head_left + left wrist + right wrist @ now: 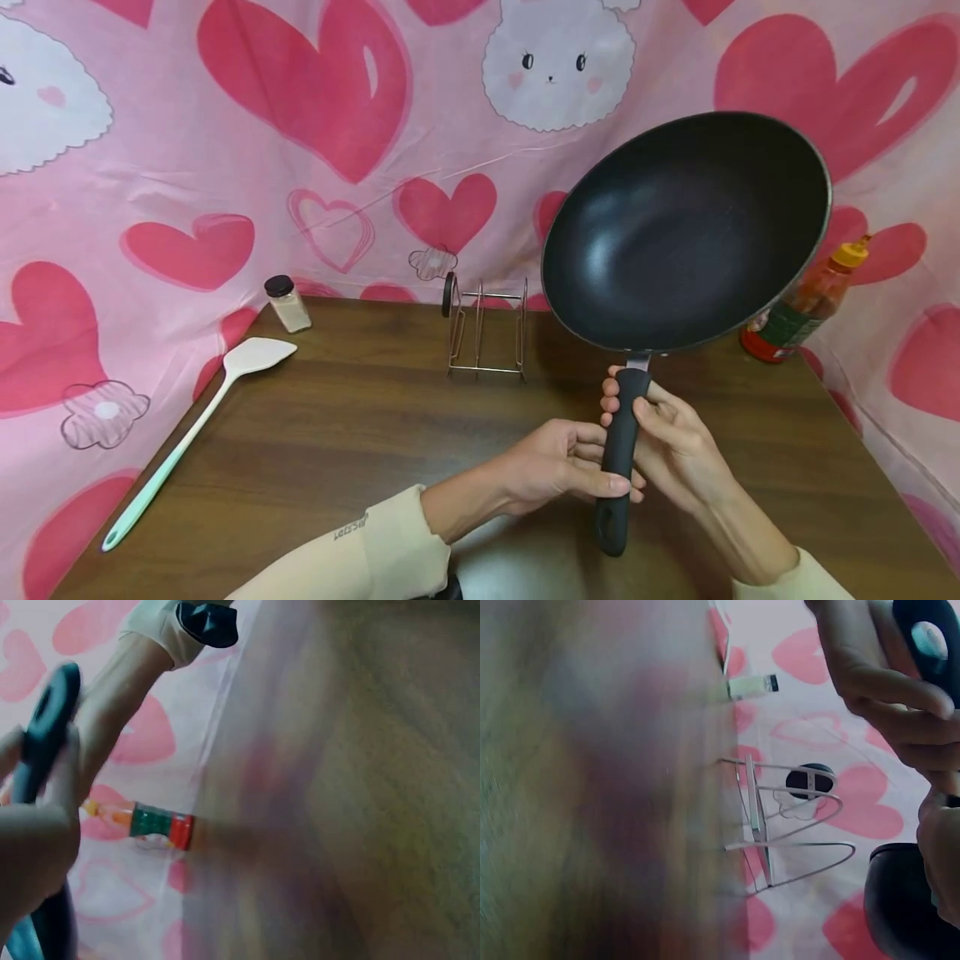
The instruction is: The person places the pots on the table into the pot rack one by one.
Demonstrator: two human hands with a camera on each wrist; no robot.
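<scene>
A black wok (690, 242) is held up off the table, its dark inside facing me and its handle (617, 454) pointing down. My right hand (682, 446) grips the upper handle close to the pan, thumb along the front and fingertips showing on the far side. Lower down, my left hand (555, 467) pinches the handle, with the thumb across the front and fingers behind. In the left wrist view the handle end (56, 705) stands beside the hands. Part of the wok's dark body (907, 900) shows low in the right wrist view.
A wire rack (487, 333) stands at the back middle of the wooden table (360, 433). Left of it are a black-lidded jar (288, 304) and a white spatula (191, 433) with a mint handle. A sauce bottle (806, 308) stands behind the wok, near the heart-patterned cloth (322, 83).
</scene>
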